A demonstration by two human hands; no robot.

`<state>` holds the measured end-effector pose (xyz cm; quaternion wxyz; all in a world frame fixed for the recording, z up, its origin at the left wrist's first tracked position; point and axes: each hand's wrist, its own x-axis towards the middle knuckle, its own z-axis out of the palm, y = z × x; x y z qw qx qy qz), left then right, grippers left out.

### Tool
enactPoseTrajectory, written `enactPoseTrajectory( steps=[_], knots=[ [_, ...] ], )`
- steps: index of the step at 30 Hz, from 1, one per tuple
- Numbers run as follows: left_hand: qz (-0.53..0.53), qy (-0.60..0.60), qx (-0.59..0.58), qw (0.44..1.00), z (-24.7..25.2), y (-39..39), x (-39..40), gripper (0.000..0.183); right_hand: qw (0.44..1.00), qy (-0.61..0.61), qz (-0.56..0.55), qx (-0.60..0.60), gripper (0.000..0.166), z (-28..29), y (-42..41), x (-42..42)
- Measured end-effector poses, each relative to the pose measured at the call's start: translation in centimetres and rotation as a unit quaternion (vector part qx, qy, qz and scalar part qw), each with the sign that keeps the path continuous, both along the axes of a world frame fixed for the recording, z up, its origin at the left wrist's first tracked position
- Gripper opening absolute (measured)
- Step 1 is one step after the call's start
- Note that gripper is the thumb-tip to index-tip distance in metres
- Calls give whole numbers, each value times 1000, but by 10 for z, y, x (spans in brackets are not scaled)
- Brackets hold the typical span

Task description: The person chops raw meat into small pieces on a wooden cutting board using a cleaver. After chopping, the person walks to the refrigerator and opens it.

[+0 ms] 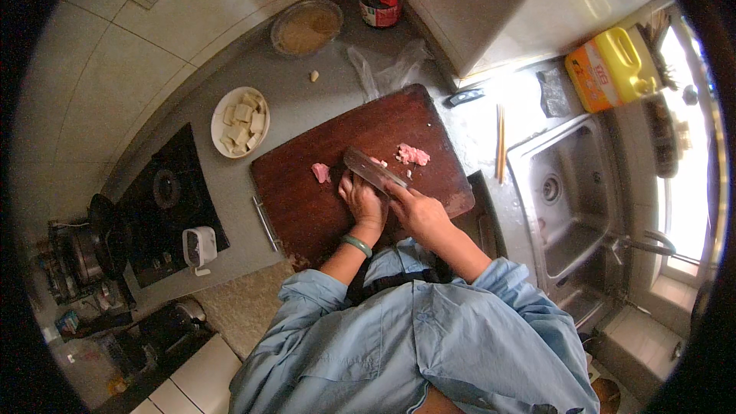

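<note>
A cleaver [374, 169] is gripped in my right hand [417, 210], its broad blade slanting over the dark wooden cutting board [299, 155]. My left hand [363, 200], with a green bangle on the wrist, lies on the board close against the blade; whether its curled fingers press on meat is hidden. Small pieces of pink raw meat [377, 161] show just beyond the blade. To the right of it sits a pile of chopped meat [413, 154], and left of my left hand is one larger meat piece [321, 172].
A bowl of white cubes [241, 121], resembling tofu, stands left of the board by a black cooktop [167, 201]. Behind are a clear plastic bag [391, 72] and a covered bowl [307, 27]. Chopsticks [501, 144], a folding knife [466, 96] and a steel sink [566, 195] are at right.
</note>
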<state>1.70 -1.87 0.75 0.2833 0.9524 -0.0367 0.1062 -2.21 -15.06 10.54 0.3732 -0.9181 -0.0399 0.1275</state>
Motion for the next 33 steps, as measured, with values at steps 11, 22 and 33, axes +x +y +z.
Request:
enactPoseTrajectory(
  steps=[11, 22, 33],
  knots=[
    [-17, -1, 35, 999, 8, 0, 1, 34, 998, 33, -51, 15, 38, -7, -27, -36],
    [-1, -10, -14, 1000, 6, -1, 1, 30, 997, 36, -41, 60, 33, 19, -25, -53],
    [23, -5, -9, 1000, 5, -3, 2, 20, 999, 23, -25, 33, 36, 18, -27, -47]
  ],
)
